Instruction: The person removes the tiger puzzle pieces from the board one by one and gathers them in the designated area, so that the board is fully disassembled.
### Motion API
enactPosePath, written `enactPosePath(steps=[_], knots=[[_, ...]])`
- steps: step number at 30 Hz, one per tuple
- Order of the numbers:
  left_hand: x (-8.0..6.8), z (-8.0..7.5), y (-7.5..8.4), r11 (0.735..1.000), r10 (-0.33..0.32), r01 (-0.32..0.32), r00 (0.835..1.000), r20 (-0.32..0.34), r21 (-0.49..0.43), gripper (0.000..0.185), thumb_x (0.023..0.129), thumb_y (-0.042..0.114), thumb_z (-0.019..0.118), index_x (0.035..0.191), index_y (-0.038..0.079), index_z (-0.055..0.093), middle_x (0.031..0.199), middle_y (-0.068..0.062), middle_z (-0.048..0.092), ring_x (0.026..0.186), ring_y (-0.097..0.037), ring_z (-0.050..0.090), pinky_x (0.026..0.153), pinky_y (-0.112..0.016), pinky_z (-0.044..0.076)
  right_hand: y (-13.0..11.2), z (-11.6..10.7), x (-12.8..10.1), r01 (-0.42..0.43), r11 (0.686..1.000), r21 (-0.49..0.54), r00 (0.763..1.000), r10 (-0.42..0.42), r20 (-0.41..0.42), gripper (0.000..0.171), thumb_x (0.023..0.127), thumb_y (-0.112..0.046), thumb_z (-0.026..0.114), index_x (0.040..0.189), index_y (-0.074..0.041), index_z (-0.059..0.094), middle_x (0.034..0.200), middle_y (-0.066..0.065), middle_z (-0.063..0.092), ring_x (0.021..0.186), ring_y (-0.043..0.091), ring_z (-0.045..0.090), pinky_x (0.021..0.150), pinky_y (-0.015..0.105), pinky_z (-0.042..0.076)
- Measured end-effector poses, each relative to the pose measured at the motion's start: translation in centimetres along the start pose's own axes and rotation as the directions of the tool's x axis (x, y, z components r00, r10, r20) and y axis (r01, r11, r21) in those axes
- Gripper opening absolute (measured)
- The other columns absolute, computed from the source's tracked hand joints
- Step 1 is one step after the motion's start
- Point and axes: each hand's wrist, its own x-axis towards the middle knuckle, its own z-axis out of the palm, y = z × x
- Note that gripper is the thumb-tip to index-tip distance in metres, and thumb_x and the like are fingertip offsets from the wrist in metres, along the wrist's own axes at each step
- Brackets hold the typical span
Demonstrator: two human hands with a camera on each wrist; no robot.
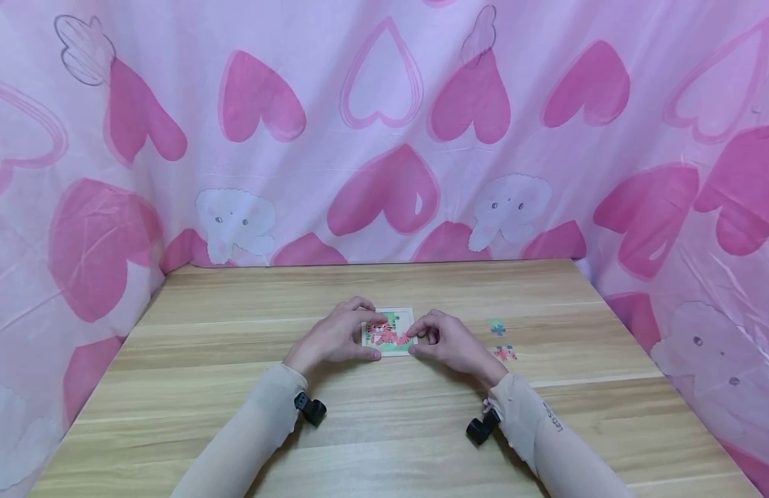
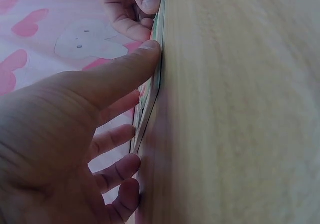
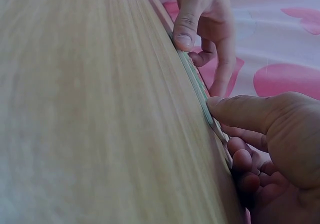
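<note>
A small jigsaw puzzle (image 1: 389, 339) with a tiger picture lies in a pale frame on the table, a white patch showing at its far right. My left hand (image 1: 341, 333) holds its left side, thumb at the near edge and fingers spread toward the far edge. At the right side, my right hand (image 1: 449, 340) has its index fingertip on the picture and its thumb by the near right corner, the other fingers curled in. Both thumbs meet the board's near edge in the left wrist view, where the puzzle (image 2: 156, 77) appears edge-on.
Loose puzzle pieces lie right of the right hand: a blue and green group (image 1: 498, 327) farther back and a red and blue group (image 1: 505, 353) nearer. The wooden table (image 1: 384, 436) ends at a pink heart-patterned curtain (image 1: 384, 138) behind and on both sides.
</note>
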Motion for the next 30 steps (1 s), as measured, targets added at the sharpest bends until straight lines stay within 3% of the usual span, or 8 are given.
enactPosePath(steps=[6, 12, 19, 30], knots=[[-0.1, 0.0, 0.1, 0.999, -0.033, 0.033, 0.999, 0.015, -0.009, 0.064, 0.094, 0.038, 0.092, 0.151, 0.023, 0.070, 0.157, -0.007, 0.054, 0.148, -0.035, 0.048, 0.118, -0.062, 0.048, -0.2, 0.1, 0.0, 0.003, 1.000, 0.001, 1.000, -0.003, -0.001, 0.019, 0.096, -0.022, 0.091, 0.112, -0.025, 0.082, 0.104, 0.002, 0.062, 0.090, 0.020, 0.055, 0.075, 0.030, 0.047], [0.4, 0.7, 0.4, 0.995, -0.101, 0.101, 0.993, -0.060, -0.004, 0.037, 0.105, 0.037, 0.079, 0.140, 0.026, 0.078, 0.151, -0.003, 0.059, 0.136, -0.031, 0.056, 0.105, -0.057, 0.057, 0.0, 0.1, 0.0, -0.007, 1.000, 0.001, 1.000, 0.007, 0.000, 0.019, 0.096, -0.022, 0.091, 0.113, -0.026, 0.082, 0.105, 0.002, 0.062, 0.091, 0.020, 0.055, 0.076, 0.030, 0.047], [0.7, 1.1, 0.9, 0.990, -0.139, 0.142, 0.984, -0.111, 0.015, 0.035, 0.099, 0.038, 0.087, 0.133, 0.029, 0.082, 0.146, 0.001, 0.061, 0.131, -0.029, 0.060, 0.096, -0.054, 0.060, 0.0, 0.2, 0.0, -0.004, 1.000, -0.002, 1.000, 0.004, -0.005, 0.019, 0.096, -0.022, 0.091, 0.112, -0.026, 0.082, 0.105, 0.002, 0.063, 0.091, 0.019, 0.056, 0.076, 0.030, 0.048], [0.8, 1.3, 0.9, 0.988, -0.151, 0.153, 0.980, -0.128, 0.006, 0.034, 0.097, 0.038, 0.090, 0.129, 0.028, 0.082, 0.144, 0.001, 0.062, 0.131, -0.029, 0.061, 0.097, -0.053, 0.060, -0.1, 0.2, 0.0, 0.002, 1.000, 0.013, 1.000, -0.001, -0.013, 0.021, 0.095, -0.020, 0.091, 0.112, -0.024, 0.080, 0.106, 0.001, 0.064, 0.091, 0.020, 0.056, 0.075, 0.029, 0.049]])
